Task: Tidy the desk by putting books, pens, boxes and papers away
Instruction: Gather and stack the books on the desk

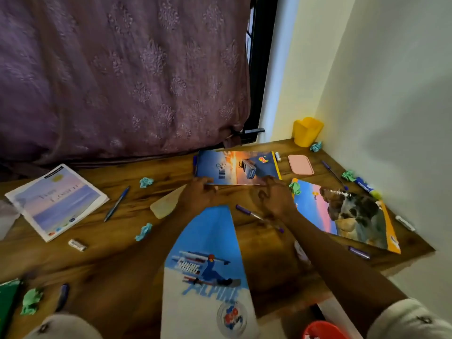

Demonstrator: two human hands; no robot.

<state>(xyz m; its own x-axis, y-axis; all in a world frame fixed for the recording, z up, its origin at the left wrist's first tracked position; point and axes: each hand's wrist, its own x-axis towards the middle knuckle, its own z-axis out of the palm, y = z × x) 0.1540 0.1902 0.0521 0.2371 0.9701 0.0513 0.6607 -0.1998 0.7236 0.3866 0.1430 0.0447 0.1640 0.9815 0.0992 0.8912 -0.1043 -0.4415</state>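
Notebook (234, 167), long axis left-right (probably gripped)

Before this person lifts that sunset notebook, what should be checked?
1. Left hand grips the near edge of the sunset notebook: ok.
2. Right hand grips it too: cannot tell, its fingers curl at the corner.
3. Purple pen clear of the right arm: not ok, it lies under the wrist.
4. Green paper ball clear of the right hand: not ok, it sits right beside.
5. Yellow cup upright: ok.
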